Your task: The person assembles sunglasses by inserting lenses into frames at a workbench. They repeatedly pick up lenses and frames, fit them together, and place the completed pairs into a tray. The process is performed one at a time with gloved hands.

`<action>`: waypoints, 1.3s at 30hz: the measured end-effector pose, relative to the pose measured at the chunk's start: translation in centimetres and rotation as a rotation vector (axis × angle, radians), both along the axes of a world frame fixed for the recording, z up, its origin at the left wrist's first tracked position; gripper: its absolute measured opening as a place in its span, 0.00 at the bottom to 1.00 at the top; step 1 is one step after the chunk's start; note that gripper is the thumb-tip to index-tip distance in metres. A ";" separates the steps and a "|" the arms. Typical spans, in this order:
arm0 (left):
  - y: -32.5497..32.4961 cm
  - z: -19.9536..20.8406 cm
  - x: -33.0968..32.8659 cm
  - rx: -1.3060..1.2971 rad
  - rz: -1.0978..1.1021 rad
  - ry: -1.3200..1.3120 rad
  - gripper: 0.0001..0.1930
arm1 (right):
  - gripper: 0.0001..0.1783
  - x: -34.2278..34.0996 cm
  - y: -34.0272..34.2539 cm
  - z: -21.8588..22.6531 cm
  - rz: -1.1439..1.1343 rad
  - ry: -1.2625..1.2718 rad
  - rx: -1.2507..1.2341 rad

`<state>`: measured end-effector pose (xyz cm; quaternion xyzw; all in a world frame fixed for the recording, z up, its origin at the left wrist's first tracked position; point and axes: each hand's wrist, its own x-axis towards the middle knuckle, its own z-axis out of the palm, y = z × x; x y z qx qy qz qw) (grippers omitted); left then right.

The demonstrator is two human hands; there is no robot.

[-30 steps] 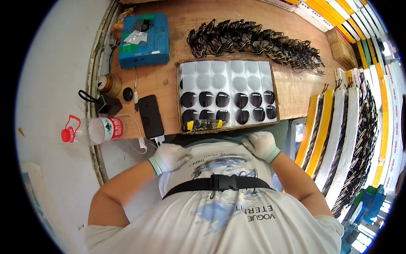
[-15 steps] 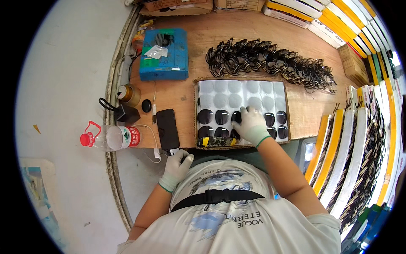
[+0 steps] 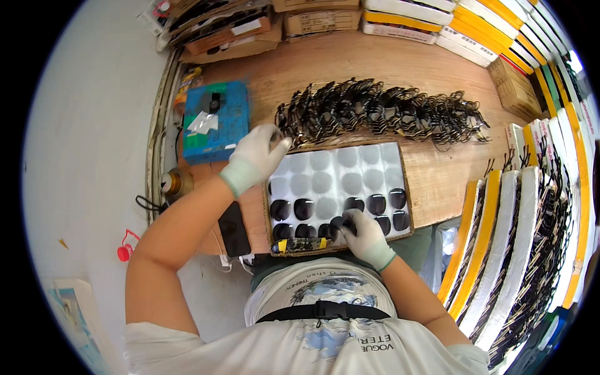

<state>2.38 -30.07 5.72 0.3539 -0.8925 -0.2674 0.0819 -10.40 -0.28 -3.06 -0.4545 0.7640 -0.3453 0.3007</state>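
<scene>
My right hand point(image 3: 369, 240), in a white glove, pinches a dark sunglass lens point(image 3: 339, 223) over the lower part of a shallow cardboard tray. The tray's white liner point(image 3: 340, 159) has rows of round grey spots, and dark lenses point(image 3: 376, 204) lie along its two nearest rows. One spot point(image 3: 326, 208) in the upper of those rows is bare. Beyond the tray's upper left corner, my gloved left hand point(image 3: 257, 156) reaches to the left end of a long row of thin dark eyeglass frames point(image 3: 381, 112). Its thumb and fingers are apart, with no frame visibly gripped.
A blue box point(image 3: 215, 122) stands left of the frames. A phone point(image 3: 234, 230) lies left of the tray, and a yellow-and-black object point(image 3: 301, 245) rests along its near edge. White-and-yellow boxes point(image 3: 469, 240) line the right side; cardboard boxes point(image 3: 322, 22) stand at the back.
My left hand has risen from beside my waist to the left end of the frames. My right hand has lifted a lens out of the upper lens row and drawn it nearer. The view has shifted.
</scene>
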 end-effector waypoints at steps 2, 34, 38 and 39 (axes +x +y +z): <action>-1.9 -5.0 -3.2 -0.234 0.100 -0.157 0.26 | 0.18 -0.1 1.0 1.1 -0.050 -0.057 0.000; 17.3 3.0 11.8 0.540 -0.084 0.462 0.17 | 0.17 7.1 -2.7 12.7 -0.024 -0.480 -0.272; 16.7 3.1 12.5 0.843 -0.084 0.495 0.21 | 0.14 7.1 -2.7 12.4 -0.142 -0.799 -0.276; 16.7 3.5 12.5 1.046 -0.072 0.619 0.22 | 0.14 7.2 -2.9 11.9 -0.155 -0.831 -0.336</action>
